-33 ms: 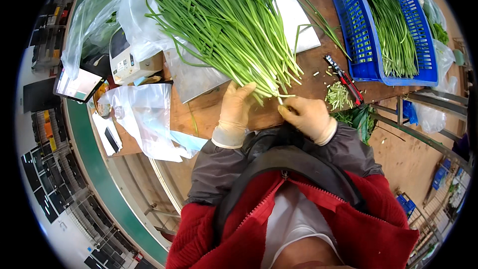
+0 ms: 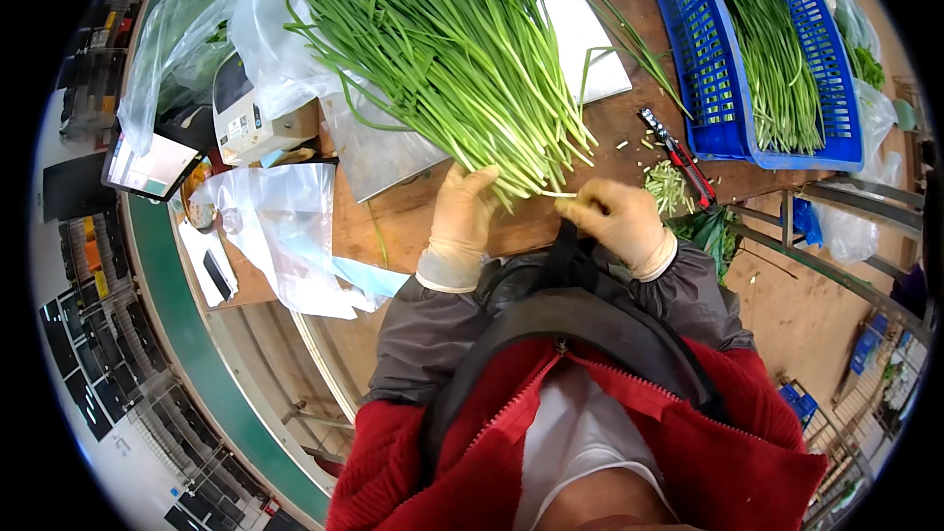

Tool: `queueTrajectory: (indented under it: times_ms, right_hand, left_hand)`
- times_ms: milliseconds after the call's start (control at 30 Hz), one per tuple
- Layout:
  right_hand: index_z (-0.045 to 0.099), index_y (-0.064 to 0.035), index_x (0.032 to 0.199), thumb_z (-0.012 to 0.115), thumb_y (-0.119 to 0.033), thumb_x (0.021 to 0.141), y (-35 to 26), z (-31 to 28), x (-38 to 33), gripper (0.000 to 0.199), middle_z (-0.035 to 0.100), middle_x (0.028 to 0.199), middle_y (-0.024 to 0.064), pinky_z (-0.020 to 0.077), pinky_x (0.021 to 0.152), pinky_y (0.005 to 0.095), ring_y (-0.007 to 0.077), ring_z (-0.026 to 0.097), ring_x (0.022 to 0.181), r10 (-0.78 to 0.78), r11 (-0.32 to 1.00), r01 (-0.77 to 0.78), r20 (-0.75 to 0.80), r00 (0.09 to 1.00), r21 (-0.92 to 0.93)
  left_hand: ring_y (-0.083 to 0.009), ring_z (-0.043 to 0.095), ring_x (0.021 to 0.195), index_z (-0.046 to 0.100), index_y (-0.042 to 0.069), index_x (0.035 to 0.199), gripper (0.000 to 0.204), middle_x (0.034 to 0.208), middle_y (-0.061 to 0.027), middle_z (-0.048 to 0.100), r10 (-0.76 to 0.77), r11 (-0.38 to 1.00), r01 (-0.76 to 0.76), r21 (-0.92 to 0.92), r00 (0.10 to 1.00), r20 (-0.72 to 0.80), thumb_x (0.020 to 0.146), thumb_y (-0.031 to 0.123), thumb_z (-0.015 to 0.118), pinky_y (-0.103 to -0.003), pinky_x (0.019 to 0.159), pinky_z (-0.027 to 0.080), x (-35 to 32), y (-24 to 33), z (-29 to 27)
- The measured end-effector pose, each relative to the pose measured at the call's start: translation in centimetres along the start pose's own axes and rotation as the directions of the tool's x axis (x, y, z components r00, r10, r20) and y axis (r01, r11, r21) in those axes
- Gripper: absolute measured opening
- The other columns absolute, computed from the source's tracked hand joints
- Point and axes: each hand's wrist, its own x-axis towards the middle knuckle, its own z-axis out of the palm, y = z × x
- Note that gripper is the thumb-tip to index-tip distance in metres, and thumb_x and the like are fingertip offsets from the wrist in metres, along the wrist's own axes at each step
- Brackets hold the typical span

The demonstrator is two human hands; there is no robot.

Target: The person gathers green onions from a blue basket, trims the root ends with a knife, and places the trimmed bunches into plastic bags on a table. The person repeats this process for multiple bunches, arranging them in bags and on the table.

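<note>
Your left hand, gloved, lies fingers together against the pale cut ends of the green stalk pile on the wooden table. Your right hand pinches a single stalk just beside them. Nothing has shifted from the earlier view. The red-handled cutter and blue crate lie further right.

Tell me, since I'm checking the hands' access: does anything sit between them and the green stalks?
Nothing visible does. The left hand rests against the pale ends of the stalk pile, and the right hand pinches a single stalk directly.
</note>
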Motion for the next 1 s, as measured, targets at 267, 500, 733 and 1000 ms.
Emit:
queueTrajectory:
  times_ms: [267, 500, 733, 1000]
  right_hand:
    - [0.065, -0.0122, 0.091, 0.061, -0.030, 0.083, -1.1, 2.1, 3.2, 0.020, 0.065, 0.078, 0.0090, 0.0482, 0.057, 0.0376, 0.0299, 0.062, 0.068, -0.129, 0.983, 0.085, -0.283, 0.950, -0.161]
    - [0.064, -0.0002, 0.091, 0.065, -0.010, 0.082, 6.3, -6.5, -7.1, 0.013, 0.058, 0.069, 0.0037, 0.0422, 0.056, 0.0231, 0.0087, 0.050, 0.061, 0.248, 0.965, -0.235, -0.114, 0.962, 0.119]
    - [0.061, -0.0042, 0.109, 0.059, -0.018, 0.085, 12.5, -8.3, -11.5, 0.028, 0.063, 0.103, 0.0149, 0.0490, 0.078, 0.0329, 0.0251, 0.063, 0.092, 0.532, 0.794, -0.479, 0.046, 0.846, -0.376]
    - [0.059, -0.0053, 0.109, 0.057, -0.005, 0.082, -8.6, 0.7, 12.7, 0.027, 0.059, 0.103, 0.0117, 0.0475, 0.079, 0.0359, 0.0299, 0.058, 0.093, -0.626, 0.775, 0.614, -0.054, 0.778, -0.150]
  left_hand:
    - [-0.0241, 0.052, 0.109, 0.043, -0.002, 0.124, 0.040, 0.119, -0.0115, 0.053, -0.039, 0.963, 0.085, -0.256, 0.983, 0.181, 0.085, 0.005, 0.052, -0.039, 0.095, 0.043, 0.2, -0.2, -0.2]
    - [-0.0235, 0.055, 0.104, 0.047, 0.000, 0.121, 0.037, 0.115, -0.0098, 0.056, -0.086, 0.960, 0.103, -0.260, 0.993, 0.077, 0.085, 0.001, 0.055, -0.036, 0.091, 0.045, 1.1, -0.7, -0.1]
    - [-0.0252, 0.053, 0.108, 0.042, -0.002, 0.125, 0.040, 0.120, -0.0124, 0.053, -0.076, 0.930, 0.137, -0.341, 0.980, 0.185, 0.087, 0.007, 0.051, -0.038, 0.095, 0.043, 0.2, -0.2, -0.9]
    - [-0.0303, 0.054, 0.106, 0.044, -0.004, 0.123, 0.038, 0.118, -0.0181, 0.054, -0.009, 0.928, 0.075, -0.364, 0.983, 0.182, 0.089, 0.012, 0.048, -0.041, 0.093, 0.044, -0.5, -0.2, -2.0]
